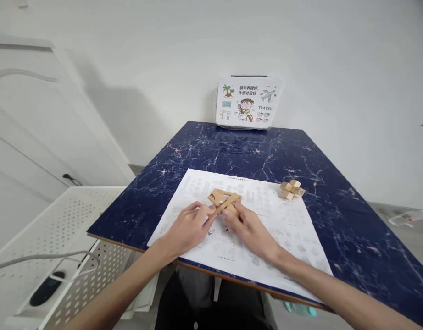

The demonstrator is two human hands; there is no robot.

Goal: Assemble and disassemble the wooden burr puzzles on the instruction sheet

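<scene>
A light wooden stick-like puzzle piece [224, 204] is held at a slant just over the printed sheet. My left hand [189, 229] pinches its lower end between thumb and fingers. Curled around its other side, my right hand [248, 229] grips the piece; whether a second piece is in those fingers I cannot tell. Just behind the fingertips are more wooden pieces [216, 196], one with a dark curved mark, partly hidden by the hands. To the right, an interlocked wooden burr puzzle [291, 189] sits on the sheet's far right corner.
The white printed sheet [280, 256] lies on a dark blue marbled table [204, 146]. At the table's far edge a white cartoon case [228, 110] stands against the wall. Left of the table are a white perforated shelf [25, 233], a grey cable [42, 256] and a black oval object [47, 288].
</scene>
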